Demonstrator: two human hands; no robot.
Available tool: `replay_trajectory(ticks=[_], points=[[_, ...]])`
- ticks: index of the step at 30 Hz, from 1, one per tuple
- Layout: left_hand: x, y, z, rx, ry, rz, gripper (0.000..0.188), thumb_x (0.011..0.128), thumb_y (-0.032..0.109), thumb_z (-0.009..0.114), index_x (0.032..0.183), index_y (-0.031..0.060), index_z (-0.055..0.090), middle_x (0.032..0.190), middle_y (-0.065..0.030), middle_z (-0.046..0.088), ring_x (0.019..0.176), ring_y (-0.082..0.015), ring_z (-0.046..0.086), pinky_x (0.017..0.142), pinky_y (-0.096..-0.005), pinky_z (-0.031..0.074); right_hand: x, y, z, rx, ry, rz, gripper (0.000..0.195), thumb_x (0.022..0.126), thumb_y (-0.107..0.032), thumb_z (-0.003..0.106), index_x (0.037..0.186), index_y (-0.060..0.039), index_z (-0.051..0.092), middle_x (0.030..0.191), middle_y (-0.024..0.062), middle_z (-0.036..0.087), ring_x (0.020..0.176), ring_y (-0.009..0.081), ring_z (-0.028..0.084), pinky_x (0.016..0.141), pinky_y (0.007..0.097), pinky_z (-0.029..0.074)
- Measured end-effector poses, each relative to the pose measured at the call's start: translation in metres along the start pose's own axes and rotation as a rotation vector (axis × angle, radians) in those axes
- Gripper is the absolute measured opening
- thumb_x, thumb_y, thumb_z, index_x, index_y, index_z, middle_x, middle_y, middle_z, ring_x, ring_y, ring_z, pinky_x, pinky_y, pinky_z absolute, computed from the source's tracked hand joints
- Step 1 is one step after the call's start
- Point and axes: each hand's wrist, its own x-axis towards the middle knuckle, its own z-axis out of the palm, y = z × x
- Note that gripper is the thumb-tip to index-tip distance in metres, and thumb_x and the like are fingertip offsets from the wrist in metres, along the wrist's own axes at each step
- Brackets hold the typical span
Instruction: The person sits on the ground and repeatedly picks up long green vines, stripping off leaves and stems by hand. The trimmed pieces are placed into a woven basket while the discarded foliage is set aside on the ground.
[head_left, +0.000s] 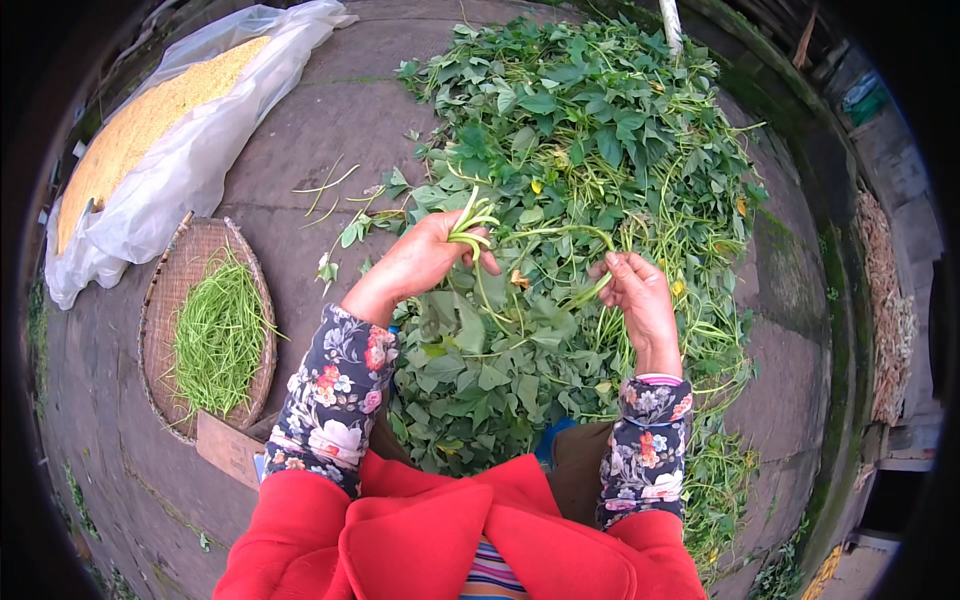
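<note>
Several pale green stems (471, 217) stick out of my left hand (429, 251), whose fingers are closed round them. My right hand (636, 289) pinches a longer green stem (574, 229) between thumb and fingers; it arches across the gap between my hands. Leaves blur just below that gap. Beneath both hands spreads a large heap of leafy green vines (585, 127), with a few yellow leaves among them. To the left, a shallow woven basket (161, 322) holds a pile of thin green stems (217, 330).
Yellow grain (161, 124) lies on white plastic sheeting (187, 150) at the upper left. A wooden board (229, 450) sits beside the basket. Loose stems (326, 187) are scattered on the stone paving (322, 120). A pale pole (671, 26) rises behind the heap.
</note>
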Motion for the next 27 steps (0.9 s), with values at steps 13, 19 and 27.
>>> replay_trajectory(ticks=[13, 19, 27], points=[[0.015, -0.020, 0.047, -0.261, 0.026, -0.011, 0.016, 0.106, 0.017, 0.049, 0.093, 0.0075, 0.052, 0.077, 0.0026, 0.052, 0.073, -0.0100, 0.049, 0.073, -0.0283, 0.045, -0.001, 0.002, 0.029, 0.216, -0.143, -0.066, 0.010, 0.098, -0.013, 0.066, 0.103, -0.0049, 0.064, 0.093, 0.0053, 0.071, 0.072, 0.0087, 0.063, 0.061, 0.0225, 0.048], [0.014, -0.019, 0.064, -0.087, -0.016, 0.056, 0.014, 0.104, 0.013, 0.051, 0.108, 0.0050, 0.062, 0.093, -0.0010, 0.071, 0.093, -0.0112, 0.059, 0.094, -0.0314, 0.044, 0.003, 0.009, 0.042, 0.119, -0.076, -0.094, 0.012, 0.095, -0.015, 0.072, 0.093, -0.0071, 0.063, 0.074, -0.0008, 0.064, 0.062, 0.0056, 0.057, 0.055, 0.0200, 0.041], [0.011, -0.018, 0.047, 0.510, 0.057, 0.154, 0.035, 0.094, -0.003, 0.046, 0.124, 0.0083, 0.061, 0.107, -0.0037, 0.075, 0.108, -0.0163, 0.065, 0.098, -0.0363, 0.046, 0.003, 0.011, 0.041, 0.085, -0.050, -0.115, 0.012, 0.096, -0.017, 0.070, 0.097, -0.0070, 0.064, 0.078, -0.0029, 0.061, 0.063, 0.0057, 0.053, 0.056, 0.0196, 0.037]])
